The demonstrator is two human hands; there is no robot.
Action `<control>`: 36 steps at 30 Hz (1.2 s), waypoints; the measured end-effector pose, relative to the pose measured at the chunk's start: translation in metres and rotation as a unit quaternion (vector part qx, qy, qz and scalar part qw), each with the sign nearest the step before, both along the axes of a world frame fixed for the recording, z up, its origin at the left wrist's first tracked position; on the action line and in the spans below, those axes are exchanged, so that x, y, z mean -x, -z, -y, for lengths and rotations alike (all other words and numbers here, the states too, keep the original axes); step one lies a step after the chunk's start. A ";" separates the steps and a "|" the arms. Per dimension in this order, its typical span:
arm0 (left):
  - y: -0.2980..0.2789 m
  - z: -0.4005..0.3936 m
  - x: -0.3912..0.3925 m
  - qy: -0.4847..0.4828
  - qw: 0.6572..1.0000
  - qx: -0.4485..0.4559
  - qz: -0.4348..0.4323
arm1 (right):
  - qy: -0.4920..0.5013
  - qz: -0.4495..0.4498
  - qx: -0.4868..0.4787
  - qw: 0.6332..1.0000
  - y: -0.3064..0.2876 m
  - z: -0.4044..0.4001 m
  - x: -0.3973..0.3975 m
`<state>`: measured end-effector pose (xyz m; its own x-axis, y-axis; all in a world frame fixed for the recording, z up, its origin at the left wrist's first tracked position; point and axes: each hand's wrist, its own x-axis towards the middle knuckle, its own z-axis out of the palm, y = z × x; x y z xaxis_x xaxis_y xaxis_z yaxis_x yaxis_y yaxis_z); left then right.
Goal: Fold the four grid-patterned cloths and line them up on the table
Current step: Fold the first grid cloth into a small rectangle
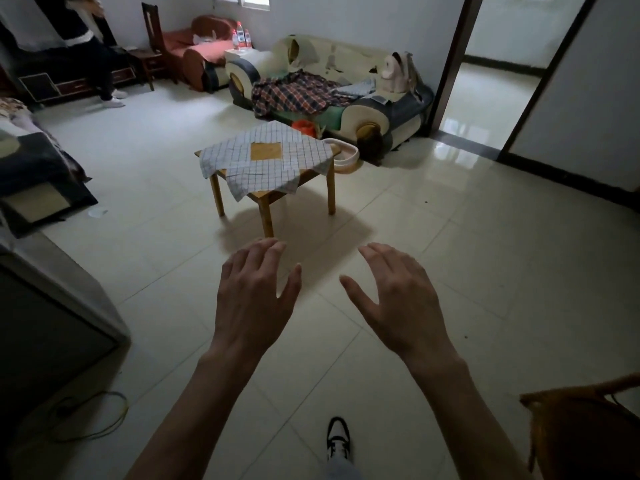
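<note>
Reaching forward, left hand (254, 299) and right hand (398, 301) hover over the floor, each grip spread and empty, well short of the work. Farther off, the four grid cloths (266, 161) lie unfolded and overlapping on the small wooden tabletop (266, 151), edges drooping over its sides. Likely thin, light, floppy fabric; best pinched at two corners of one hanging edge, then lifted clear.

A single head-worn view looks forward and down across a tiled floor (433, 258) from standing height. The left hand (254, 296) and right hand (398, 303) fill the near centre; the small wooden table (265, 151) stands well beyond them, a sofa (346, 64) farther back.
</note>
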<state>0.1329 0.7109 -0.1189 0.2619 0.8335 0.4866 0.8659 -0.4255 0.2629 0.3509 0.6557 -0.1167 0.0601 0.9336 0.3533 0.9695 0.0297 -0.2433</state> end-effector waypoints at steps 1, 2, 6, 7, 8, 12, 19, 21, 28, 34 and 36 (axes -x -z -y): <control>0.002 -0.013 -0.005 -0.003 1.000 0.003 -0.003 | -0.005 -0.002 0.000 1.000 0.003 -0.015 -0.004; 0.004 -0.027 -0.011 -0.006 1.000 0.006 -0.003 | -0.010 -0.002 0.000 1.000 0.006 -0.031 -0.009; 0.011 -0.076 -0.031 -0.029 1.000 0.005 0.005 | -0.020 -0.001 -0.001 1.000 0.014 -0.089 -0.030; 0.013 -0.089 -0.035 -0.036 0.999 0.001 0.005 | -0.023 -0.001 0.002 1.000 0.015 -0.104 -0.035; 0.015 -0.102 -0.039 -0.042 0.999 -0.001 0.005 | -0.028 0.001 0.005 1.000 0.017 -0.118 -0.039; 0.023 -0.148 -0.049 -0.066 0.998 0.005 -0.005 | -0.045 0.009 0.014 0.999 0.024 -0.172 -0.051; 0.032 -0.222 -0.044 -0.093 0.995 0.014 -0.017 | -0.083 0.006 0.039 0.996 0.028 -0.263 -0.049; 0.036 -0.243 -0.039 -0.102 0.994 0.019 -0.022 | -0.092 0.004 0.041 0.995 0.030 -0.290 -0.045; 0.049 -0.326 -0.017 -0.117 0.993 0.022 -0.012 | -0.122 0.010 0.045 0.991 0.039 -0.387 -0.018; 0.048 -0.411 0.010 -0.126 0.991 0.033 0.013 | -0.122 -0.002 0.056 0.991 0.044 -0.469 0.014; 0.046 -0.442 0.022 -0.125 0.991 0.036 0.011 | -0.115 -0.013 0.054 0.992 0.042 -0.495 0.026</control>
